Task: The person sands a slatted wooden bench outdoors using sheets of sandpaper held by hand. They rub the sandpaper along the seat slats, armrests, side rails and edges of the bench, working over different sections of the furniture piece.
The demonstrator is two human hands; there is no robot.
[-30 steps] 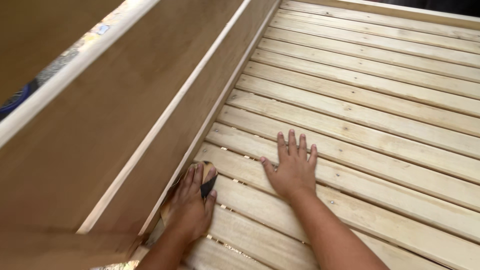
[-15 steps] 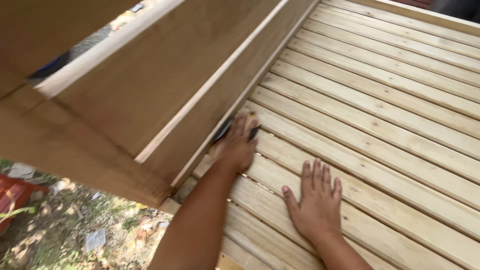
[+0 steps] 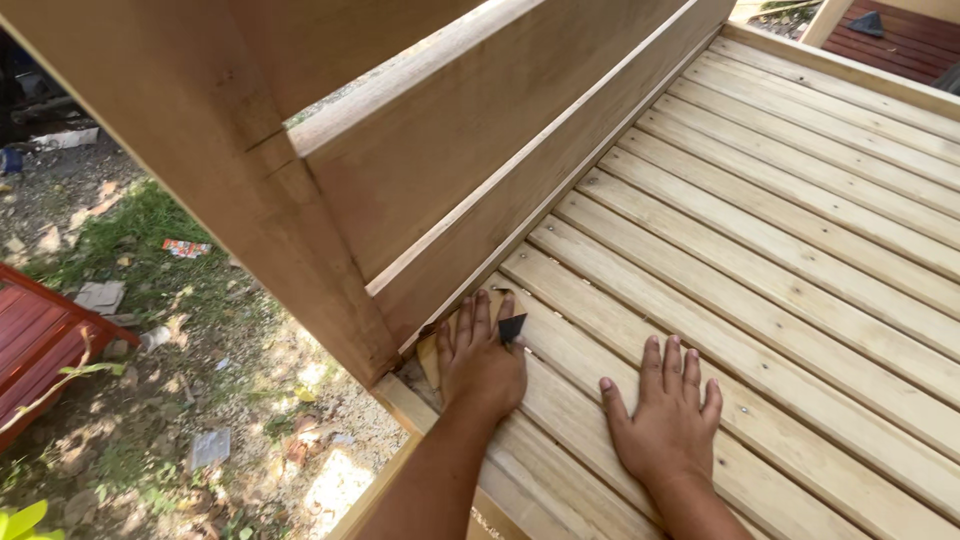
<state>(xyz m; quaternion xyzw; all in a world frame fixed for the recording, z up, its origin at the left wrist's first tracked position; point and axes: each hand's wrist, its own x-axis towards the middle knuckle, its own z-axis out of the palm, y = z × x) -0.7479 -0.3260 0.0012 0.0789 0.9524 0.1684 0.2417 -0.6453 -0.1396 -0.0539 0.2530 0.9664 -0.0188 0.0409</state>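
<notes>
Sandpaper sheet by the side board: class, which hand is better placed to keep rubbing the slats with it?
Probably the left hand: it presses the sandpaper sheet against the slats, while the right hand lies flat, empty.

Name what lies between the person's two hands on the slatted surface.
Only bare pale wooden slats and their gaps separate the left hand, pressing sandpaper, from the flat right hand, in the head view.

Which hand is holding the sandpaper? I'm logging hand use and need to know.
The left hand, pressing the sandpaper onto the slats beside the side board. The right hand lies flat and empty on the slats.
</notes>
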